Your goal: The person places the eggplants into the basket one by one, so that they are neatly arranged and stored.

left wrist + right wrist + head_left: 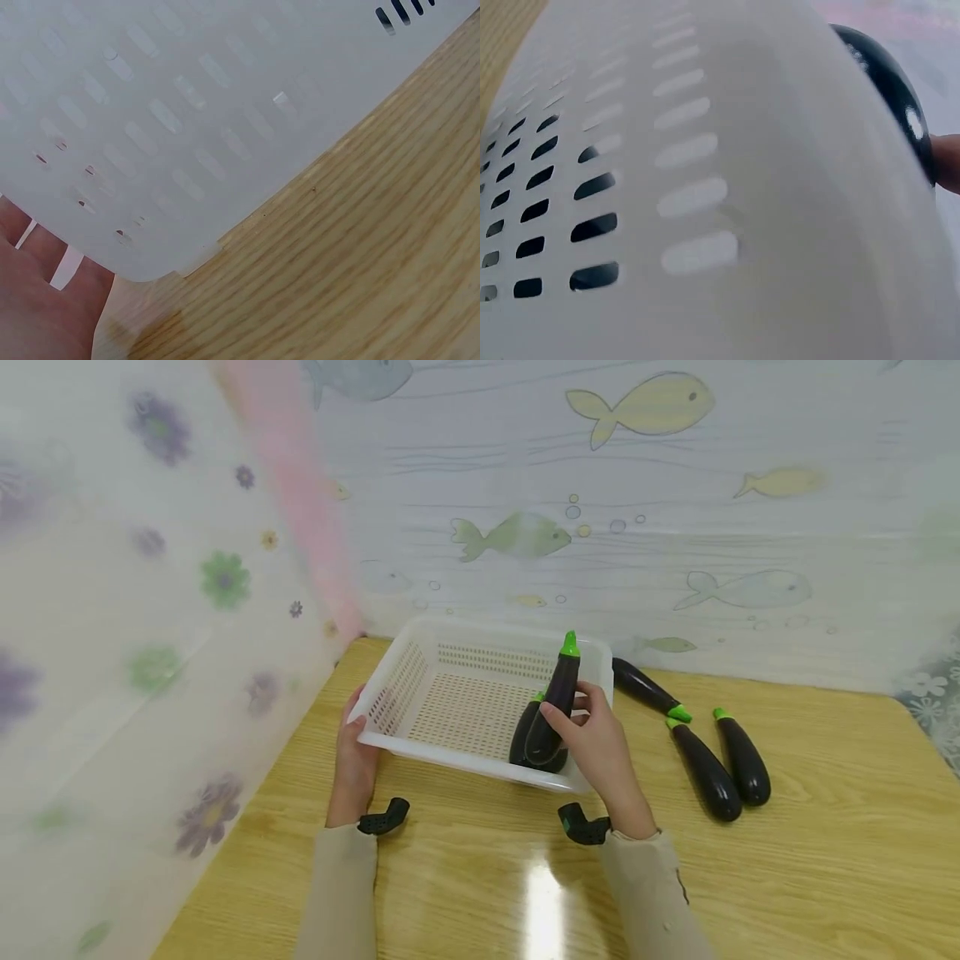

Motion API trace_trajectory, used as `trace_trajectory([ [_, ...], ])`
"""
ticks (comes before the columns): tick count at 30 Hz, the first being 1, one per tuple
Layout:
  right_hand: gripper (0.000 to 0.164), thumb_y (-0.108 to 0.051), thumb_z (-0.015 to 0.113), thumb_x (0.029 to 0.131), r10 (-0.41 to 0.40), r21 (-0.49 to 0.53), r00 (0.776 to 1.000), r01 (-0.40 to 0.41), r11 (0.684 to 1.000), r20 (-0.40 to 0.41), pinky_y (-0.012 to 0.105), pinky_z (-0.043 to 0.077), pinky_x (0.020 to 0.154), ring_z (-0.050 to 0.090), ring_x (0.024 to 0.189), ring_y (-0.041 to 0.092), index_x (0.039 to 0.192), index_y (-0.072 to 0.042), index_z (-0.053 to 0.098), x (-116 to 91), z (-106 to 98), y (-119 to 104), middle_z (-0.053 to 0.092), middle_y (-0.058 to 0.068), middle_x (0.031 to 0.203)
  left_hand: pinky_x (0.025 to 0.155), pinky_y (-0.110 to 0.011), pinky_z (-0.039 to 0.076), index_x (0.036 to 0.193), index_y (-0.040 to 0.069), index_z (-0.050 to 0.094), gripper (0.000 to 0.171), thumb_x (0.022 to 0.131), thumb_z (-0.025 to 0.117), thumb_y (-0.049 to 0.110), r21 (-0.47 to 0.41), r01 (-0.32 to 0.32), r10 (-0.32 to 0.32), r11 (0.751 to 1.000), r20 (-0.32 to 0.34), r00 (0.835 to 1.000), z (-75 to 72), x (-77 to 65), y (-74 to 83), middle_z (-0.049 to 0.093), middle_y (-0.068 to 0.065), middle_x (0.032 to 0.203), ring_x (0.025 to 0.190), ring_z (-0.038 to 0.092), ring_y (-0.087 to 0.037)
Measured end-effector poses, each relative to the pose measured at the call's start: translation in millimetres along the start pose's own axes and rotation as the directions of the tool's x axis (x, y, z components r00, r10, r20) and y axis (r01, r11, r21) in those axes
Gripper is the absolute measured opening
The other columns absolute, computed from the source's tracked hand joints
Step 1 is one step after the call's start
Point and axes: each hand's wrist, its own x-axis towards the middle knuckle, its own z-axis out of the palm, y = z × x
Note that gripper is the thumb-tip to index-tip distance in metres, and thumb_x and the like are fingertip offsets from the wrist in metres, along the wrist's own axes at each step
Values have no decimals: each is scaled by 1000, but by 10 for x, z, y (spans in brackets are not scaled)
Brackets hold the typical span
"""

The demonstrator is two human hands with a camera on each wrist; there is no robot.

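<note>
A white plastic basket (465, 760) with slotted walls stands on the table, slightly turned. My left hand (352, 760) grips its left side, thumb over the rim and fingers along the outside. In the left wrist view those fingers (49, 255) lie against the basket's outer wall (172, 172). My right hand (600, 743) pinches a dark eggplant (558, 702), its green stem end up, over the basket's front right corner. Beneath it, at least one more eggplant (522, 731) lies in the basket, partly hidden. The right wrist view shows the held eggplant (892, 90) past the basket wall (780, 187).
To the basket's right, three eggplants lie on the wooden table: one (645, 685) behind by the wall, partly hidden by the basket, and two (705, 772) (744, 760) nearer, side by side. A curtain-like sheet (525, 568) with fish drawings closes off the back; a flowered one (187, 610) stands left.
</note>
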Motion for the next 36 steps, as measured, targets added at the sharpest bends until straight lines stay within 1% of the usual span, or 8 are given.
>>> trace_trajectory([
  [7,83,-58,57,80,-8,1,999,8,1000,37,42,51,75,62,88,21,143,-17,24,82,65,7,51,8,120,100,-34,30,144,16,28,55,90,36,19,34,-2,2,999,13,1000,9,8,-12,37,-3,141,125,37,-21],
  [13,78,-49,56,85,19,-25,994,-16,1000,110,40,52,74,61,95,23,145,-15,19,177,171,-20,49,11,124,99,-33,30,145,16,25,56,90,34,17,55,19,-20,998,7,1000,7,-12,-4,36,-2,142,126,36,-21],
  [18,76,-42,55,88,47,-44,987,-40,998,155,39,53,72,61,95,24,146,-15,14,249,250,-44,49,11,123,99,-34,29,145,19,26,56,89,33,16,72,23,-23,997,-4,1000,13,-35,7,35,-2,142,127,35,-21],
  [24,77,-40,55,89,71,-86,977,-55,995,199,39,53,71,64,84,20,147,-19,9,304,374,-89,49,9,125,98,-34,29,146,17,22,59,88,34,18,80,8,-8,997,1,1000,-3,-23,-27,35,-3,142,127,36,-21],
  [29,80,-42,53,89,100,-141,972,-71,987,211,37,52,70,65,73,18,148,-19,5,343,474,-77,53,10,121,98,-34,30,145,18,24,58,88,36,21,100,-14,12,995,22,1000,-22,10,-60,36,-3,142,126,36,-22],
  [32,81,-43,52,90,108,-192,972,-67,979,211,34,50,64,65,70,23,148,-18,1,378,522,-78,60,12,109,99,-33,30,145,17,24,59,88,37,23,113,-32,29,993,30,999,-20,27,-61,36,-3,142,127,36,-22],
  [34,83,-43,50,90,123,-239,970,-70,968,212,32,47,58,65,68,26,148,-17,-4,397,548,-91,65,12,94,99,-33,29,146,17,24,59,88,37,23,120,-33,30,992,30,999,-14,26,-57,35,-3,142,127,35,-22],
  [36,85,-43,49,91,148,-311,964,-74,948,223,31,42,51,59,57,25,148,-17,-9,403,570,-98,63,11,75,99,-33,29,146,17,24,59,88,36,22,115,-23,20,993,21,1000,-4,14,-56,36,-2,142,127,36,-21],
])
